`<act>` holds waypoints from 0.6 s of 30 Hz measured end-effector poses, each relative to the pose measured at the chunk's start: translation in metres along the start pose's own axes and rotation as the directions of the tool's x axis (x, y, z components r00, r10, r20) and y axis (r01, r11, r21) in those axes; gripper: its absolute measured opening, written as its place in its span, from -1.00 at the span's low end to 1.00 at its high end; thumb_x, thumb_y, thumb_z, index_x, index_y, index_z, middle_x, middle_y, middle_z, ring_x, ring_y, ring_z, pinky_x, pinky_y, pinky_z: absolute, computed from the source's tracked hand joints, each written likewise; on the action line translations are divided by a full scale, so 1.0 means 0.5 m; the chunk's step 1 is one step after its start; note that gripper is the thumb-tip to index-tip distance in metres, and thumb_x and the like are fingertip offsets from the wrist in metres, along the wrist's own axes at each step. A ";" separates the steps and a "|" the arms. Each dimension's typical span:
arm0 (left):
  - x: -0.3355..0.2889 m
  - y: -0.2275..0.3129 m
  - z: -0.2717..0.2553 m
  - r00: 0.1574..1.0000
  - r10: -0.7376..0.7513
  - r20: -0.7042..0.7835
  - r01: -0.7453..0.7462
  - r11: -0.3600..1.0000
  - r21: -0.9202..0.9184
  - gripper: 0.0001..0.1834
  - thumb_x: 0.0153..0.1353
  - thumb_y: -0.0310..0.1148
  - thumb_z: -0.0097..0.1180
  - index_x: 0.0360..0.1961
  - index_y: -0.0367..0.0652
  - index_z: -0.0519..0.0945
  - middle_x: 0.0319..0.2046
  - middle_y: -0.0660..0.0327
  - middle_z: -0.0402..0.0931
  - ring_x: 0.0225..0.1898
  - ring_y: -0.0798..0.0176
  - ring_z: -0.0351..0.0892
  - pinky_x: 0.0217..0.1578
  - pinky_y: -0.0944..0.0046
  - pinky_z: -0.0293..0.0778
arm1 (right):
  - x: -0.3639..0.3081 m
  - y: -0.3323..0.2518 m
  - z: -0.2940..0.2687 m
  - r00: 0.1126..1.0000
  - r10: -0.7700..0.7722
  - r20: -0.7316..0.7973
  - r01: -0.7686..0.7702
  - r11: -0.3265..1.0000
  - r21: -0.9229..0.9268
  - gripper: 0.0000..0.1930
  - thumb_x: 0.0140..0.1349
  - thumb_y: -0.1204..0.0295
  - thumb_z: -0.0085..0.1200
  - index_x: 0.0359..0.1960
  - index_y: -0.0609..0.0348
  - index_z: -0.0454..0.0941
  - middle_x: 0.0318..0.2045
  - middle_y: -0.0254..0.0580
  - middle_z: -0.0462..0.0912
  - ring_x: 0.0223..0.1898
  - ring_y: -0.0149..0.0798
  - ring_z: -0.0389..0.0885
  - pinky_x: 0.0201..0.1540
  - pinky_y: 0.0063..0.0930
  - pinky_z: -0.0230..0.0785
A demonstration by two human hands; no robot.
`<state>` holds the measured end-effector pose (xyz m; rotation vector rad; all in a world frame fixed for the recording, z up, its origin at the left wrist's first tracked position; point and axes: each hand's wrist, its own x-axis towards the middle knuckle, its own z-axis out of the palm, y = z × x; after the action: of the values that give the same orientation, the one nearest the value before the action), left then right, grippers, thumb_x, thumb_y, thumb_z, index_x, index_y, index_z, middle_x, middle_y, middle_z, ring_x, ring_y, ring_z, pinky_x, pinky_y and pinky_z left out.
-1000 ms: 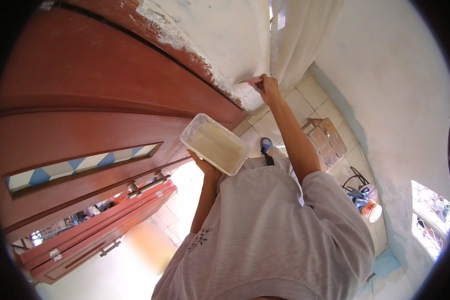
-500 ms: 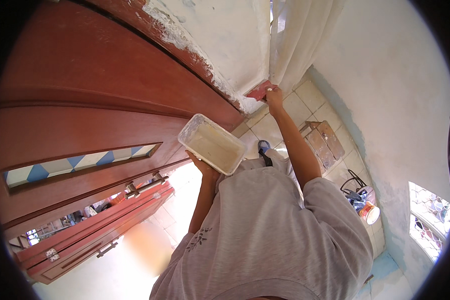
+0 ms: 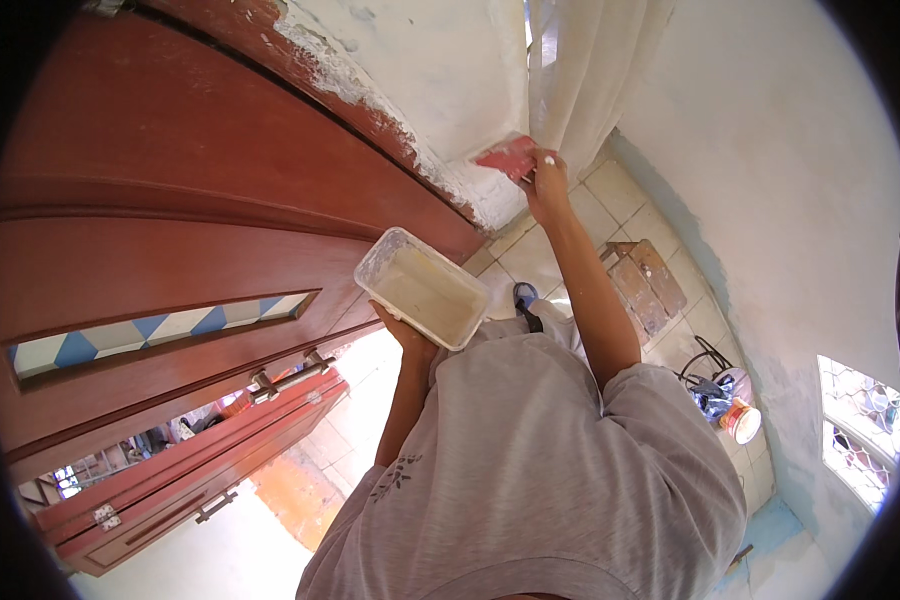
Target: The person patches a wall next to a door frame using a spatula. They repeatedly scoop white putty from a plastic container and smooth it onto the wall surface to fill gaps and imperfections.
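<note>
My right hand [image 3: 545, 185] grips a red flat scraper [image 3: 507, 158] and presses its blade against the white patch of wall [image 3: 440, 70] beside the door frame. My left hand [image 3: 402, 328] holds up a clear rectangular plastic tub [image 3: 422, 288] of pale creamy filler from underneath, level at chest height. My grey shirt fills the lower middle of the view.
A reddish-brown wooden door [image 3: 150, 230] with a blue and white glass strip stands to the left. A white curtain [image 3: 580, 70] hangs right of the scraper. On the tiled floor are a small wooden stool [image 3: 645, 285], a paint can [image 3: 742, 420] and a shoe [image 3: 526, 298].
My right hand has slid the scraper up and along the wall. The tub in my left hand has stayed nearly level, shifting slightly.
</note>
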<state>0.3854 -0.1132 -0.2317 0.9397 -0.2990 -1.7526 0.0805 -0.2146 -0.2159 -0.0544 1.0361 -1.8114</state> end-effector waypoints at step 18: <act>-0.018 0.001 0.010 0.995 -0.028 -0.096 0.029 1.000 0.011 -0.07 0.42 0.50 -0.50 0.53 0.07 0.21 0.47 0.15 0.25 0.43 -0.05 0.30 0.42 -0.08 0.30 | -0.007 -0.038 0.024 0.990 0.132 0.045 -0.139 0.959 0.247 -0.80 0.40 0.48 -0.06 -0.24 0.41 0.54 -0.32 0.06 0.67 -0.29 -0.10 0.70 -0.15 -0.35 0.64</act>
<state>0.3833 -0.1064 -0.2241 1.0378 -0.2352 -1.7277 0.0739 -0.2168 -0.1943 0.1409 0.7665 -1.7962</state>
